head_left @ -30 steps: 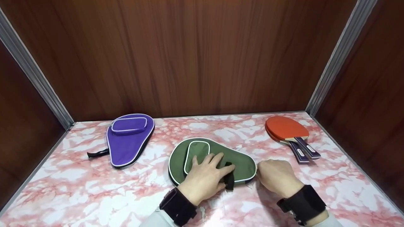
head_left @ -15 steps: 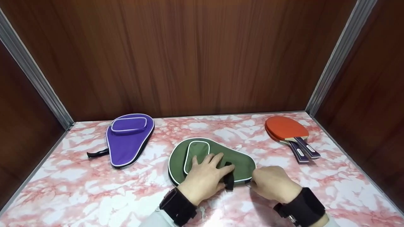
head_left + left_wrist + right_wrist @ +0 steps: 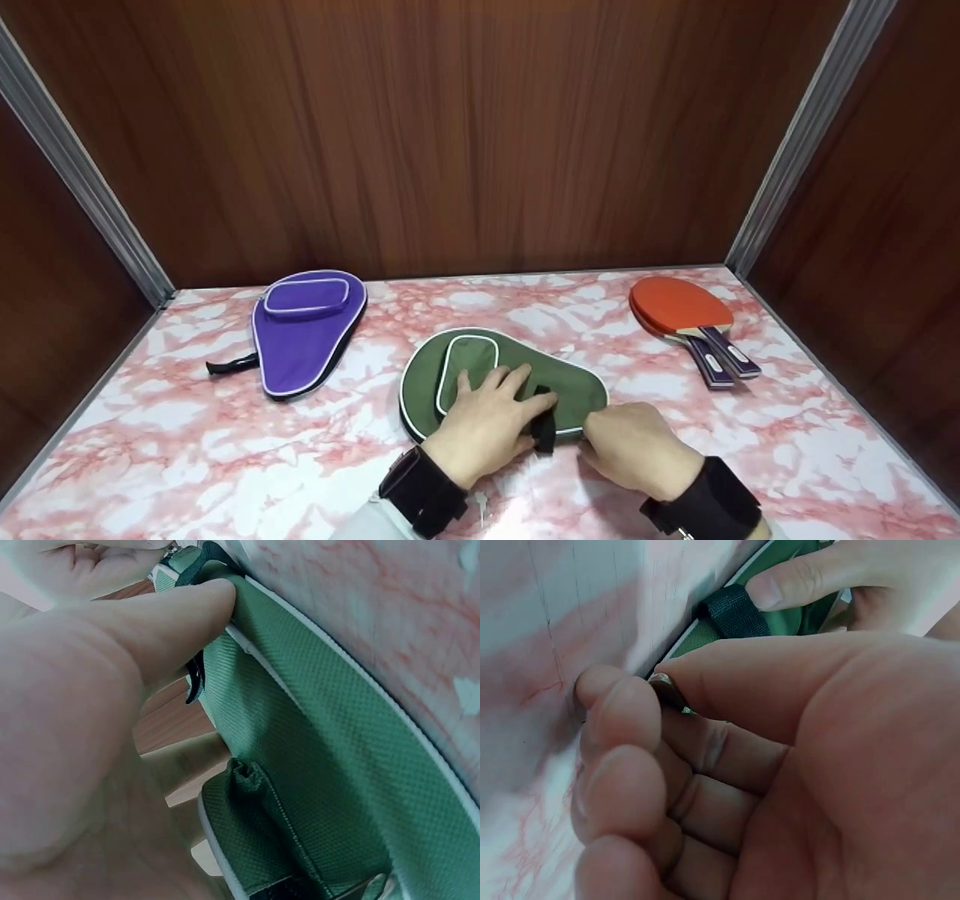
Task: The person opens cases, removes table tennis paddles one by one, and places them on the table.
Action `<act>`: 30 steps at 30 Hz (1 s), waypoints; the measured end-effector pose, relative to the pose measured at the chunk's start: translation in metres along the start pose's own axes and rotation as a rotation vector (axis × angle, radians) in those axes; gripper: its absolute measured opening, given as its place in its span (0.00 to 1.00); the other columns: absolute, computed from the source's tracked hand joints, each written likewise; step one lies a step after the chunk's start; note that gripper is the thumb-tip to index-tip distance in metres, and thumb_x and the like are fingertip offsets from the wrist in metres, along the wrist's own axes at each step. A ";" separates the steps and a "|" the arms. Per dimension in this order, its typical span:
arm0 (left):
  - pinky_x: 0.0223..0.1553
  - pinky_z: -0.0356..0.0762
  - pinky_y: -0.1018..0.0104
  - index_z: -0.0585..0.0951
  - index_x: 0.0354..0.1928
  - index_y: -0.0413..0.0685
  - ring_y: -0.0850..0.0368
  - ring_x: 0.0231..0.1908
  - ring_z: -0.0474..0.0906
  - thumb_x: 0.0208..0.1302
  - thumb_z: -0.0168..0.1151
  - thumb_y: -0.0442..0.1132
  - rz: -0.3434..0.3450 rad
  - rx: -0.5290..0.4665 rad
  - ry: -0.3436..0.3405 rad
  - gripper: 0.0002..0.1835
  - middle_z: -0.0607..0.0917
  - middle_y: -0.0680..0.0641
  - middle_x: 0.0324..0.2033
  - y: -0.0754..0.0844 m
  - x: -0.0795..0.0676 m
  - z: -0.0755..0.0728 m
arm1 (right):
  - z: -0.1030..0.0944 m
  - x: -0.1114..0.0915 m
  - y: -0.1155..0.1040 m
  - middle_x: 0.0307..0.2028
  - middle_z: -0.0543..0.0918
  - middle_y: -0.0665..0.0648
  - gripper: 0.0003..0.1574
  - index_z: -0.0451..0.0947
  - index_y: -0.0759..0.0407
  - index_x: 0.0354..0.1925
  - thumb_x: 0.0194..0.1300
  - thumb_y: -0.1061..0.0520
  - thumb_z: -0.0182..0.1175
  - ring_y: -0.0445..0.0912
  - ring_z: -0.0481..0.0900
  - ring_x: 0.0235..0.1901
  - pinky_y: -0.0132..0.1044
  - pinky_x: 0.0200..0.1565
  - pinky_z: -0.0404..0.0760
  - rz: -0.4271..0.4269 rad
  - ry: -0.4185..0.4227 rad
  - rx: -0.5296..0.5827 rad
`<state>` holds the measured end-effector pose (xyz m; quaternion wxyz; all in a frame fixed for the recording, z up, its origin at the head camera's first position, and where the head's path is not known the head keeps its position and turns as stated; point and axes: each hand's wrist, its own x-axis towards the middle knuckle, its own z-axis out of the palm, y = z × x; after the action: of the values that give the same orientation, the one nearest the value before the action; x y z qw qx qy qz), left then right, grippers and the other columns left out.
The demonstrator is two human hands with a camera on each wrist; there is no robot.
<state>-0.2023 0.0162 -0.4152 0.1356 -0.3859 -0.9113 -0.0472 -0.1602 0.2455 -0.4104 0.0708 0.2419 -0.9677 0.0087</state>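
A green table tennis bat case point(image 3: 574, 386) with white piping lies flat, narrow end to the right. My left hand point(image 3: 487, 420) rests on it with spread fingers, across the lower part of its small pocket point(image 3: 474, 356) and beside a black strap loop point(image 3: 545, 433). In the left wrist view the thumb point(image 3: 176, 622) presses along the case's side. At the case's near right edge, my right hand point(image 3: 637, 446) has its fingers curled. Its thumb and forefinger pinch a small metal zipper pull point(image 3: 664, 684), mostly hidden between them.
A purple bat case point(image 3: 304, 352) with a black strap point(image 3: 234, 365) lies at the back left. Two red table tennis bats point(image 3: 679, 304) are stacked at the back right. Wood-grain panels point(image 3: 480, 135) enclose the marbled tabletop point(image 3: 300, 465) at the back and sides.
My right hand has moved from the case's narrow tip round to its near edge, leftward and toward me. The left hand and the green case have stayed put.
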 end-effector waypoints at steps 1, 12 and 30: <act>0.57 0.77 0.20 0.83 0.72 0.70 0.41 0.70 0.77 0.62 0.83 0.52 0.001 0.003 0.001 0.35 0.78 0.42 0.74 0.000 0.000 0.000 | 0.000 0.000 0.000 0.14 0.72 0.48 0.26 0.71 0.48 0.17 0.66 0.56 0.74 0.50 0.77 0.18 0.51 0.26 0.80 0.003 -0.003 0.001; 0.59 0.78 0.23 0.76 0.79 0.61 0.45 0.70 0.77 0.60 0.84 0.53 -0.028 0.031 -0.002 0.45 0.79 0.46 0.73 -0.001 0.004 0.004 | -0.003 0.001 0.004 0.15 0.74 0.46 0.23 0.72 0.47 0.18 0.62 0.56 0.75 0.47 0.78 0.18 0.50 0.25 0.79 0.003 0.011 0.054; 0.69 0.64 0.19 0.67 0.86 0.60 0.47 0.75 0.73 0.60 0.82 0.36 -0.011 0.012 -0.074 0.53 0.76 0.49 0.78 0.003 0.002 -0.001 | -0.031 0.004 0.014 0.16 0.73 0.43 0.28 0.73 0.44 0.17 0.74 0.49 0.70 0.44 0.73 0.19 0.51 0.28 0.75 0.203 -0.019 0.150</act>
<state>-0.2018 0.0196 -0.4138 0.1038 -0.3817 -0.9180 -0.0280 -0.1659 0.2580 -0.3788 0.0419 0.1475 -0.9844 0.0860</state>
